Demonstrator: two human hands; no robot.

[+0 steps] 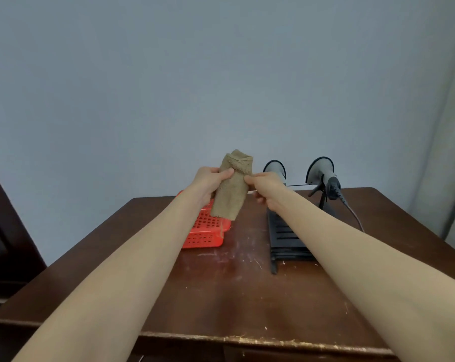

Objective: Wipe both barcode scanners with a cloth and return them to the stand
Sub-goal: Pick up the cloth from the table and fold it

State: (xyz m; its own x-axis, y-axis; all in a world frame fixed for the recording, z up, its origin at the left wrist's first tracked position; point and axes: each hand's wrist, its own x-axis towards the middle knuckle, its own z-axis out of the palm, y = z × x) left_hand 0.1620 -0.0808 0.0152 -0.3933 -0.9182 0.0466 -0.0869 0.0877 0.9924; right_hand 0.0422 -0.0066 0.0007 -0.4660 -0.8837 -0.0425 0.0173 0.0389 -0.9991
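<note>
A brown folded cloth (231,186) hangs in the air above the table, held between both hands. My left hand (211,181) pinches its left edge with thumb and fingers. My right hand (264,186) pinches its right edge. Two grey barcode scanners sit upright in a black stand (286,236) at the back right of the table. The left scanner (274,169) is partly hidden behind my right hand. The right scanner (322,173) shows its black handle and a cable.
A red perforated basket (206,232) sits under the cloth, left of the stand. The dark brown table (221,288) is scratched, with a worn front edge. The scanner cable (354,218) trails to the right. A grey wall stands behind.
</note>
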